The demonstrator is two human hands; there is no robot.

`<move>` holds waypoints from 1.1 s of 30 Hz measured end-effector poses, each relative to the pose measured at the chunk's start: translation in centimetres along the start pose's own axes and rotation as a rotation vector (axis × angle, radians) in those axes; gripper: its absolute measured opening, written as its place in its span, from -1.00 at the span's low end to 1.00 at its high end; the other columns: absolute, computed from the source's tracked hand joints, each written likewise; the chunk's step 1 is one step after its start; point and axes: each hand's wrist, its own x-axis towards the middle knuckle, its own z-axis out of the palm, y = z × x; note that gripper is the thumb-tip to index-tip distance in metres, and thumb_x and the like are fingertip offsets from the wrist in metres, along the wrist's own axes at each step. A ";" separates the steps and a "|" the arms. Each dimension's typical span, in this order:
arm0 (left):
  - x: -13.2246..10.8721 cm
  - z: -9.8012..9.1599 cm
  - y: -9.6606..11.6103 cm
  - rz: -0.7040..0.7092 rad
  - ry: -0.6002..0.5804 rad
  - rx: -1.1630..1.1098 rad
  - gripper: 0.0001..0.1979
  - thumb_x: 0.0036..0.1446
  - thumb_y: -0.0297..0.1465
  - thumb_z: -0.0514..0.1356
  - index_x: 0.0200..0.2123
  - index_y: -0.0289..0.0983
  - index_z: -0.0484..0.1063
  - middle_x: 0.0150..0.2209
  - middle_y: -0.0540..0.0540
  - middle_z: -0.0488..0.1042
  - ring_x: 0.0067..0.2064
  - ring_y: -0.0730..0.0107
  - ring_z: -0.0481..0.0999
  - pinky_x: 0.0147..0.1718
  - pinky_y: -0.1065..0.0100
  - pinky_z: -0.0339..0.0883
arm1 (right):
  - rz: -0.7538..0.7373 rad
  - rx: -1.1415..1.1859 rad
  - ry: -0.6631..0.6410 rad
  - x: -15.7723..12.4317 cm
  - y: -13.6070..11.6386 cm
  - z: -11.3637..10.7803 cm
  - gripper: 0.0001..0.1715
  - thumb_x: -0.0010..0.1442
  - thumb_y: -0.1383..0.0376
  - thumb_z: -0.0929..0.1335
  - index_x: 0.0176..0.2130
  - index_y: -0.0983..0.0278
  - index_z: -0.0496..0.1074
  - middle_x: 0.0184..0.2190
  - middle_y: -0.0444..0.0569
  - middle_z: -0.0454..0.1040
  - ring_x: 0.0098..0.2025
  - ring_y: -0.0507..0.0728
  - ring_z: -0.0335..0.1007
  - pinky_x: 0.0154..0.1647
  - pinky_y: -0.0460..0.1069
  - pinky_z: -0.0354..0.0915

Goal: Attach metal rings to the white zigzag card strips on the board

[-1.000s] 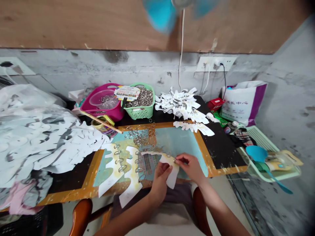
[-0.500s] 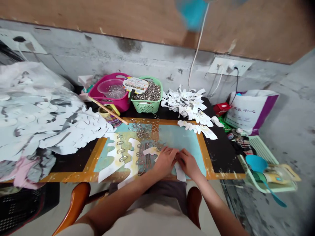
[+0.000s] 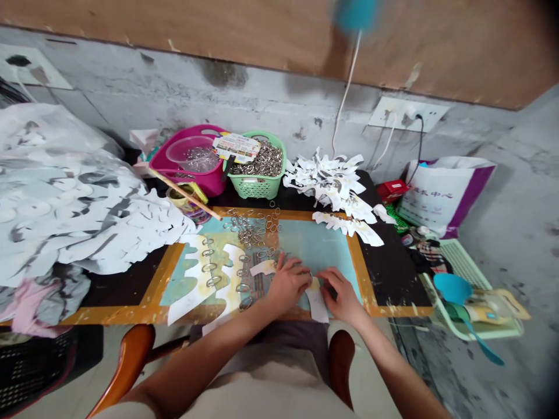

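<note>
My left hand (image 3: 289, 284) rests over the blue mat (image 3: 301, 238), fingers bent near the top of a white paper piece (image 3: 317, 302). On that paper's other side is my right hand (image 3: 340, 293), its thumb and fingers curved and apart. Another small white cutout (image 3: 262, 268) shows just left of my left hand. Farther left lie two larger cutouts, one (image 3: 196, 297) and another (image 3: 231, 291), each with metal rings along its edge. Loose metal rings (image 3: 251, 233) are heaped behind them. Whether my left fingertips pinch anything is hidden.
Behind the mat stand a pink basket (image 3: 213, 185) and a green basket (image 3: 257, 187) of rings. White cutouts are piled at left (image 3: 100, 221) and back right (image 3: 327, 180). A stick (image 3: 187, 195) lies across a tin (image 3: 186, 203).
My hands have moved slightly apart, uncovering more of the white paper between them. The fingers of my left hand have spread somewhat. The whole view has shifted a little.
</note>
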 end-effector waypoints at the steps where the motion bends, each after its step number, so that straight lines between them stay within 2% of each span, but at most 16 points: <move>1: -0.1 0.0 0.1 0.011 0.025 0.033 -0.87 0.20 -0.42 0.20 -0.36 -0.15 0.55 -0.06 -0.04 0.53 0.09 0.11 0.35 0.25 -0.29 -0.22 | -0.018 -0.013 -0.013 0.3 0.2 -0.2 -0.62 0.28 0.47 0.21 0.05 0.23 0.34 -0.13 0.05 0.32 -0.10 0.14 0.34 -0.09 0.03 0.35; 4: -0.3 0.0 0.5 0.040 0.075 0.114 -0.85 0.20 -0.42 0.19 -0.39 -0.18 0.56 0.07 -0.11 0.45 0.10 0.10 0.35 0.26 -0.27 -0.20 | -0.111 -0.098 -0.070 1.3 0.9 -0.3 -0.67 0.32 0.45 0.19 -0.03 0.24 0.42 -0.16 0.06 0.34 -0.13 0.14 0.35 -0.14 0.03 0.36; 7: -0.4 -0.1 0.5 0.087 0.047 0.108 -0.84 0.21 -0.45 0.18 -0.38 -0.16 0.55 -0.09 -0.04 0.56 0.06 0.16 0.39 0.29 -0.26 -0.35 | -0.202 -0.182 -0.131 2.0 1.3 -0.3 -0.76 0.33 0.42 0.21 -0.18 0.28 0.45 -0.26 0.04 0.38 -0.22 0.14 0.35 -0.22 0.01 0.35; 9: -0.4 -0.2 0.3 0.065 0.021 0.067 -0.85 0.21 -0.44 0.20 -0.37 -0.14 0.56 -0.19 0.00 0.59 0.05 0.18 0.42 0.30 -0.24 -0.44 | -0.237 -0.226 -0.162 1.8 1.4 -0.3 -0.76 0.32 0.44 0.20 -0.20 0.29 0.43 -0.29 0.04 0.39 -0.23 0.16 0.33 -0.24 0.02 0.35; 13: -0.3 -0.3 0.1 -0.032 -0.011 0.033 -0.87 0.18 -0.41 0.23 -0.36 -0.10 0.57 -0.23 0.04 0.61 0.06 0.15 0.42 0.29 -0.28 -0.49 | -0.226 -0.305 -0.137 0.2 1.2 0.1 -0.72 0.30 0.48 0.17 -0.12 0.33 0.40 -0.25 0.10 0.38 -0.20 0.19 0.32 -0.20 0.06 0.37; 18: -0.6 -0.3 0.1 0.032 -0.005 0.074 -0.86 0.21 -0.38 0.21 -0.21 -0.06 0.56 -0.17 0.03 0.60 0.06 0.13 0.41 0.27 -0.32 -0.53 | -0.136 -0.222 -0.060 -1.0 0.7 0.3 -0.72 0.31 0.46 0.18 -0.08 0.26 0.38 -0.21 0.07 0.38 -0.19 0.17 0.35 -0.17 0.07 0.40; 22: -0.7 -0.4 0.3 0.081 -0.007 0.105 -0.82 0.20 -0.45 0.20 -0.19 -0.08 0.55 -0.17 0.00 0.59 0.06 0.11 0.40 0.25 -0.36 -0.49 | -0.037 -0.039 0.023 -0.9 0.2 -0.3 -0.67 0.26 0.46 0.20 -0.02 0.21 0.35 -0.03 0.10 0.36 0.01 0.20 0.35 -0.02 0.11 0.38; 24: -0.8 -0.4 0.4 0.086 -0.013 0.112 -0.79 0.19 -0.48 0.19 -0.18 -0.09 0.54 -0.16 0.00 0.59 0.07 0.10 0.39 0.25 -0.38 -0.46 | -0.048 -0.004 0.041 -0.9 0.0 -0.4 -0.58 0.23 0.48 0.19 0.04 0.20 0.29 0.07 0.12 0.34 0.10 0.23 0.31 0.03 0.17 0.35; 29: -0.9 -0.6 0.7 0.066 -0.038 0.102 -0.79 0.20 -0.49 0.16 -0.18 -0.13 0.53 -0.15 -0.04 0.58 0.09 0.08 0.37 0.26 -0.36 -0.45 | -0.050 -0.059 -0.019 -1.2 0.0 0.4 -0.47 0.21 0.48 0.20 0.16 0.22 0.14 -0.07 0.10 0.45 -0.03 0.23 0.41 -0.05 0.16 0.39; 33: -0.6 -2.4 0.9 0.045 -0.132 0.019 -0.77 0.15 -0.47 0.16 -0.16 -0.14 0.53 -0.09 -0.06 0.57 0.13 0.03 0.36 0.28 -0.31 -0.44 | -0.066 -0.155 -0.026 -1.4 0.0 0.9 -0.41 0.26 0.45 0.21 0.23 0.27 0.02 -0.11 0.13 0.48 -0.08 0.25 0.43 -0.10 0.16 0.41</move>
